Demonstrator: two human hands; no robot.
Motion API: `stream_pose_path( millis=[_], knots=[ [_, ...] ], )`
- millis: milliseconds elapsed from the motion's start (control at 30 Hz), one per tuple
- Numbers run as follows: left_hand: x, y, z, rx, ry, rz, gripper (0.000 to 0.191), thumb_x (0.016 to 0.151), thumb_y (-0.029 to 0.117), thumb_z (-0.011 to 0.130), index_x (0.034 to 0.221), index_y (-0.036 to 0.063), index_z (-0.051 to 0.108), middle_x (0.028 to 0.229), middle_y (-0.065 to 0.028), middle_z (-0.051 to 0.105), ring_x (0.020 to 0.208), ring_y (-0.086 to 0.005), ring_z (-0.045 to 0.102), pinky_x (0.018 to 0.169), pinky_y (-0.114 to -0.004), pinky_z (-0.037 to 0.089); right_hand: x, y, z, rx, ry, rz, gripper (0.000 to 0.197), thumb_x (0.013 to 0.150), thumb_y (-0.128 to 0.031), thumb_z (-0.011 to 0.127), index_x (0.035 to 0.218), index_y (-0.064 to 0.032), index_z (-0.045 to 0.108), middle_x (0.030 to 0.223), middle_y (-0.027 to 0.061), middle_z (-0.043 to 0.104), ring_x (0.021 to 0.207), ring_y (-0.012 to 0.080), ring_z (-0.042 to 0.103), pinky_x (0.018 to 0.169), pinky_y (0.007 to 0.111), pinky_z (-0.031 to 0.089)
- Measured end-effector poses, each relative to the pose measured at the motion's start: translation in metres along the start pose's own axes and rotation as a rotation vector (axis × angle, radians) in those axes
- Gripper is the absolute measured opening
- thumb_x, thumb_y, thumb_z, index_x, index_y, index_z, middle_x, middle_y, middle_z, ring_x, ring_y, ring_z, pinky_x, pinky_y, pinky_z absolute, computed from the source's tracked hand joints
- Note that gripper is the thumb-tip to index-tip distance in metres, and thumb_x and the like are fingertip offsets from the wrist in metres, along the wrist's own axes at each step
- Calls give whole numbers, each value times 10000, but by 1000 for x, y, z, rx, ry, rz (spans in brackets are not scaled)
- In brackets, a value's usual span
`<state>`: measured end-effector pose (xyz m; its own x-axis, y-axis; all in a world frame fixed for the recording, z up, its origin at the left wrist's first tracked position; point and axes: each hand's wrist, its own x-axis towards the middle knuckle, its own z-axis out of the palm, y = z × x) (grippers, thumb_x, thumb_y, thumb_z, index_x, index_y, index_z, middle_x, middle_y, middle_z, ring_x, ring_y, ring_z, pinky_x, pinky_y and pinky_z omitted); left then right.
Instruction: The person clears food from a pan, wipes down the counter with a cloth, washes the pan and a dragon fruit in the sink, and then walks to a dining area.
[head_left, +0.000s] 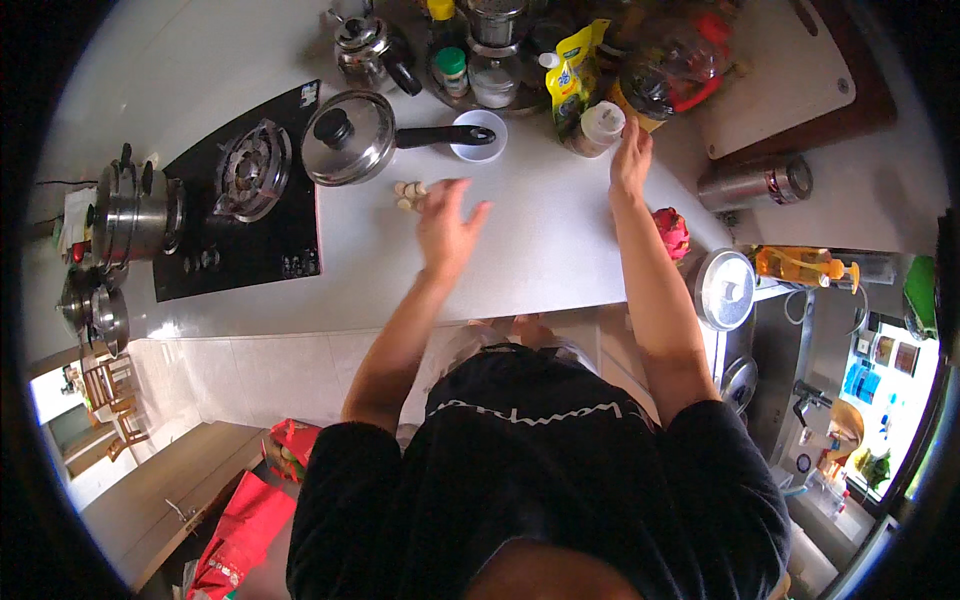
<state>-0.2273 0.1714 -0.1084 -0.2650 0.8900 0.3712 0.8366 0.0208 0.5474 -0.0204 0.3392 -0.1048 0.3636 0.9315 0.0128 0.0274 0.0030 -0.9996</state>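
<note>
My left hand (448, 232) hovers over the white countertop (540, 247), a little blurred, fingers apart and holding nothing that I can see. Just beyond its fingertips lie several small pale round pieces (409, 193), perhaps garlic cloves. My right hand (632, 159) is raised at the right, its fingers beside a clear plastic jar with a white lid (598, 129); whether they touch it I cannot tell. Between and beyond the hands stands a small white bowl (480, 150), partly under the black handle of a glass-lidded pan (349, 139).
A black gas hob (240, 255) with a steel pot (135, 214) is at the left. At the back stand a kettle (367, 56), a green-capped spice jar (452, 71) and a yellow pouch (574, 75). A dragon fruit (671, 234) and a round metal lid (724, 290) are at the right.
</note>
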Motion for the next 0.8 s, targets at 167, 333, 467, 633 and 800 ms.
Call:
stream_pose_path(
  millis=[167, 333, 467, 633, 800],
  knots=[
    [-8, -52, -28, 178, -38, -408, 500, 670, 231, 706, 1073, 37, 481, 1027, -136, 501, 980, -283, 496, 793, -391, 433, -62, 10, -23, -36, -161, 100, 304, 868, -246, 496, 1035, 7, 519, 978, 91, 582, 918, 160, 522, 838, 269, 377],
    [33, -63, 6, 83, -27, -292, 333, 689, 178, 667, 941, 7, 532, 929, -105, 522, 897, -287, 523, 751, -372, 443, -110, 25, -24, -217, -348, 94, 234, 831, -179, 535, 990, -8, 555, 873, 116, 620, 841, 170, 569, 779, 274, 419],
    [58, -82, 30, 143, -22, -302, 299, 663, 170, 675, 902, 25, 567, 819, -94, 609, 822, -293, 544, 747, -367, 429, -128, 10, 2, -377, -589, -29, 289, 799, -161, 556, 1059, -36, 535, 907, 144, 616, 876, 242, 588, 773, 311, 446],
    [53, -60, 27, -106, -47, -416, 364, 684, 166, 668, 986, -2, 555, 820, -122, 612, 741, -267, 574, 687, -356, 462, -107, 10, 52, -735, -673, -215, 387, 793, -221, 561, 1163, -134, 487, 993, 136, 581, 880, 273, 578, 767, 351, 456],
    [-3, -60, 1, -528, 63, -497, 364, 750, 118, 626, 1072, -17, 522, 911, -138, 560, 664, -162, 587, 557, -273, 487, -80, 26, 71, -901, -750, -424, 282, 781, -335, 534, 1001, -159, 554, 968, 135, 558, 869, 315, 561, 753, 406, 457]
  ],
)
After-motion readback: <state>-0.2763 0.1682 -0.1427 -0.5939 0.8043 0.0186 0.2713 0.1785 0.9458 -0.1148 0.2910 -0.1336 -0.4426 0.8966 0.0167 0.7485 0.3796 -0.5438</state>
